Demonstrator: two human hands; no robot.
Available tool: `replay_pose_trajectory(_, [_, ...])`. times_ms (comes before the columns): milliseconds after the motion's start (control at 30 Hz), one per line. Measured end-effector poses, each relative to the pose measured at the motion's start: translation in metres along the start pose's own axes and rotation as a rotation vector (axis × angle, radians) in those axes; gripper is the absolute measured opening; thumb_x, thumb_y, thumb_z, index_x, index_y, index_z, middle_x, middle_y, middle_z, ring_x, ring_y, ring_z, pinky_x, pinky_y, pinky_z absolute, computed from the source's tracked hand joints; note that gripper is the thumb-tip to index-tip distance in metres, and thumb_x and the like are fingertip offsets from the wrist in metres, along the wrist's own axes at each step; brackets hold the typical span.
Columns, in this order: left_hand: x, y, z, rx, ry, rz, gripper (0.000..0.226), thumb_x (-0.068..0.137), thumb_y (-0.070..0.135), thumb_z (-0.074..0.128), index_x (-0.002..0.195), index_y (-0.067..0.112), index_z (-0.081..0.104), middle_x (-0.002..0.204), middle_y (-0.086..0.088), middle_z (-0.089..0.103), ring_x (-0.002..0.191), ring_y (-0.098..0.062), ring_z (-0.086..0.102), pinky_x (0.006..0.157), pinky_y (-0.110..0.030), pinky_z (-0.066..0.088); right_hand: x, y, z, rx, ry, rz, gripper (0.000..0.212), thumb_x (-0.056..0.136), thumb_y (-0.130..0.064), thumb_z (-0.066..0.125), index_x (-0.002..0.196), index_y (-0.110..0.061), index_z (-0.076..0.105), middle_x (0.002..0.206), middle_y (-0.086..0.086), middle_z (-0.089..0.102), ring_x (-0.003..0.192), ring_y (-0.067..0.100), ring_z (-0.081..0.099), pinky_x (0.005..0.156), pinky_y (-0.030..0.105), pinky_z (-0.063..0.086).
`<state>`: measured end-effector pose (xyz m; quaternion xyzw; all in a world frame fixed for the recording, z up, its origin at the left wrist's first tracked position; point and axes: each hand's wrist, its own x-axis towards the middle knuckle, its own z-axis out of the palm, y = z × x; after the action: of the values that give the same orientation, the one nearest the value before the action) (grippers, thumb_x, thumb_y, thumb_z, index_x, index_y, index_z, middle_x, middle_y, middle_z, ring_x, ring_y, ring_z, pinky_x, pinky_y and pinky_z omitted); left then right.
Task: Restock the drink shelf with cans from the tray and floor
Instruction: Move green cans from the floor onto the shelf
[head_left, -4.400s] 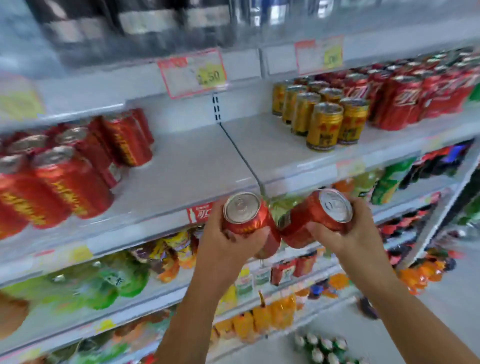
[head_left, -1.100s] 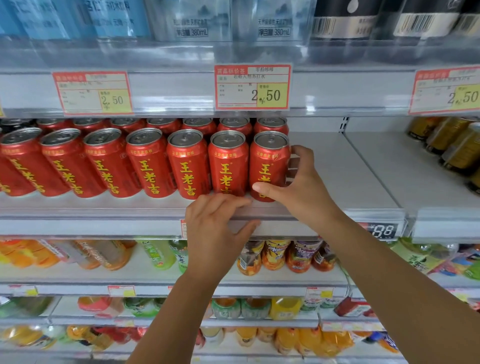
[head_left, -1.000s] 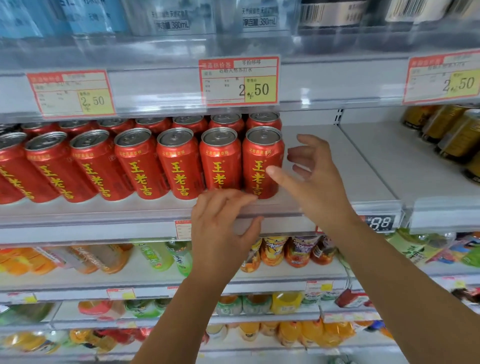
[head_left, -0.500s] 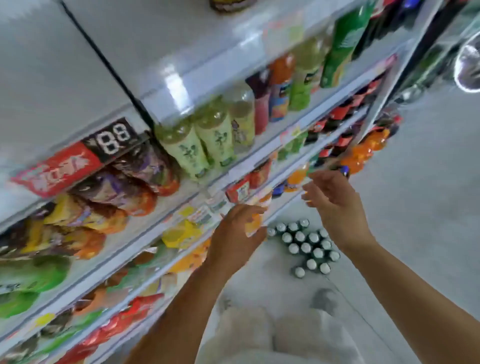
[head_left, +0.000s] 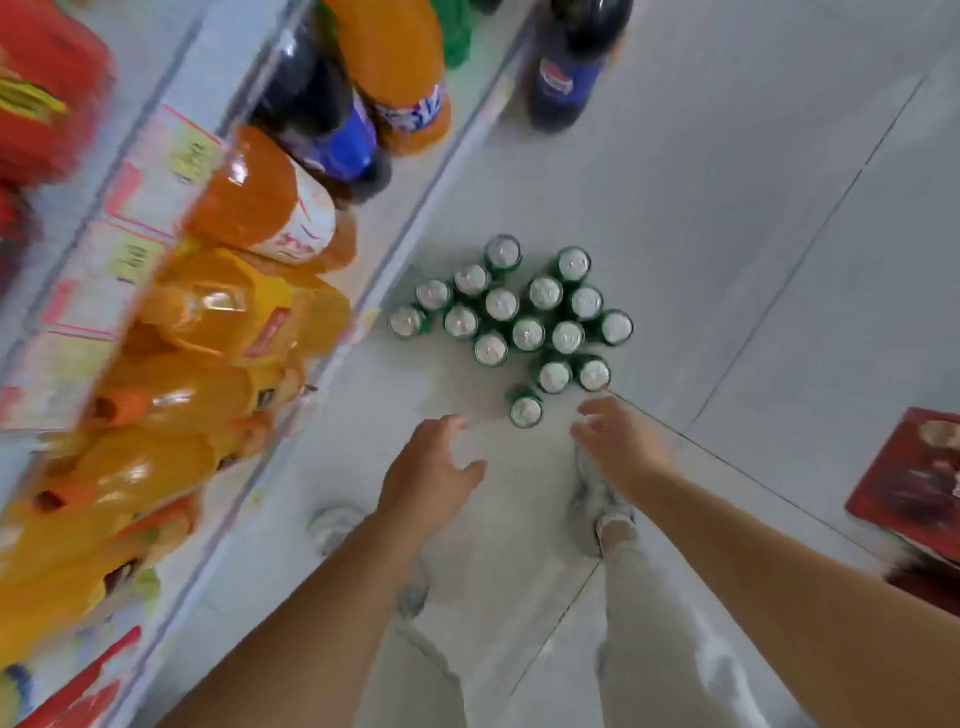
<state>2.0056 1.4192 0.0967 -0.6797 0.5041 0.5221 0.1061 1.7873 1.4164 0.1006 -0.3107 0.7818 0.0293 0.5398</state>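
Fingers of the left hand (head_left: 426, 467) and right hand (head_left: 618, 441) are spread apart, nothing held. Green cans (head_left: 511, 317): a cluster standing upright on the floor (head_left: 727, 208) just beyond the fingertips; nearest can (head_left: 525, 409) sits between both hands. Handling is judged rigid, smooth, moderately heavy if full, dentable; best gripped round the side wall. No writing is readable on the cans. A Pepsi-style emblem is seen on a dark bottle (head_left: 566, 67); shelf tags are blurred.
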Motion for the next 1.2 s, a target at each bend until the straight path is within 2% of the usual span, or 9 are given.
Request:
replay_pose_trajectory(67, [0.060,-0.023,0.026,-0.002,0.019,-0.007,0.054,0.086,0.035,0.067,0.136,0.030,0.047,0.133,0.005,0.048,0.109,-0.016,0.057,0.091,-0.038,0.051,0.054,0.025,0.030,-0.124,-0.089,0.008,0.046,0.088,-0.030,0.061,0.132,-0.034,0.049,0.107,0.000,0.058,0.089,0.016,0.057,0.070,0.026,0.043])
replay_pose_trajectory(167, [0.138,-0.049,0.055,-0.014,0.081,0.055,0.067,0.085,0.030,0.069,0.144,0.035,0.038,0.136,0.000,0.047,0.116,-0.021,0.056,0.094,-0.041,0.049,0.120,0.051,0.071,-0.324,-0.209,-0.103,0.078,0.086,-0.031,0.066,0.149,-0.043,0.021,0.128,0.006,0.049,0.104,0.024,0.060,0.078,0.029,0.046])
replay_pose_trajectory(300, [0.202,-0.054,0.071,0.129,0.112,0.193,0.091,0.085,0.034,0.072,0.153,0.041,0.012,0.138,-0.007,0.045,0.112,-0.025,0.055,0.092,-0.039,0.047,0.169,0.076,0.114,-0.270,-0.194,-0.125,0.098,0.080,-0.036,0.074,0.149,-0.046,0.007,0.137,0.004,0.043,0.114,0.025,0.053,0.080,0.029,0.045])
replay_pose_trajectory(433, [0.231,-0.045,0.081,0.230,0.134,0.284,0.095,0.084,0.039,0.073,0.153,0.042,0.009,0.131,-0.012,0.051,0.107,-0.029,0.057,0.091,-0.045,0.050,0.186,0.087,0.142,-0.233,-0.092,-0.098,0.096,0.077,-0.036,0.077,0.148,-0.040,0.012,0.138,0.006,0.042,0.114,0.029,0.054,0.083,0.032,0.045])
replay_pose_trajectory(600, [0.250,-0.041,0.089,0.361,0.185,0.274,0.093,0.082,0.039,0.075,0.154,0.034,0.016,0.116,-0.012,0.061,0.100,-0.032,0.061,0.073,-0.037,0.046,0.187,0.091,0.158,-0.242,0.092,-0.145,0.081,0.076,-0.037,0.076,0.141,-0.033,0.028,0.135,0.004,0.047,0.114,0.029,0.054,0.083,0.034,0.044])
replay_pose_trajectory(700, [0.253,-0.041,0.094,0.332,0.248,0.256,0.083,0.082,0.035,0.076,0.149,0.029,0.027,0.117,-0.011,0.062,0.100,-0.033,0.061,0.071,-0.035,0.042,0.188,0.089,0.157,-0.334,0.150,-0.182,0.074,0.076,-0.037,0.075,0.138,-0.029,0.034,0.129,0.005,0.052,0.109,0.032,0.055,0.079,0.036,0.046])
replay_pose_trajectory(933, [0.195,-0.058,0.078,0.071,0.195,0.178,0.073,0.073,0.032,0.082,0.135,0.024,0.044,0.115,-0.005,0.066,0.102,-0.030,0.061,0.080,-0.036,0.051,0.153,0.076,0.135,-0.290,0.165,-0.139,0.068,0.073,-0.042,0.074,0.131,-0.030,0.040,0.115,0.001,0.060,0.100,0.026,0.059,0.075,0.033,0.049])
replay_pose_trajectory(1100, [0.084,-0.059,0.020,-0.076,0.169,0.116,0.066,0.062,0.036,0.088,0.114,0.021,0.049,0.105,0.003,0.064,0.096,-0.023,0.061,0.077,-0.032,0.050,0.061,0.032,0.095,-0.211,0.156,-0.184,0.068,0.071,-0.047,0.077,0.128,-0.034,0.043,0.100,-0.010,0.058,0.096,0.020,0.059,0.076,0.032,0.050])
replay_pose_trajectory(1200, [0.008,-0.044,-0.031,-0.120,0.201,0.115,0.066,0.061,0.034,0.089,0.108,0.021,0.045,0.098,0.004,0.061,0.091,-0.022,0.062,0.072,-0.034,0.052,-0.011,-0.013,0.063,-0.166,0.133,-0.287,0.069,0.069,-0.044,0.079,0.127,-0.034,0.044,0.107,-0.011,0.056,0.098,0.017,0.057,0.076,0.030,0.048])
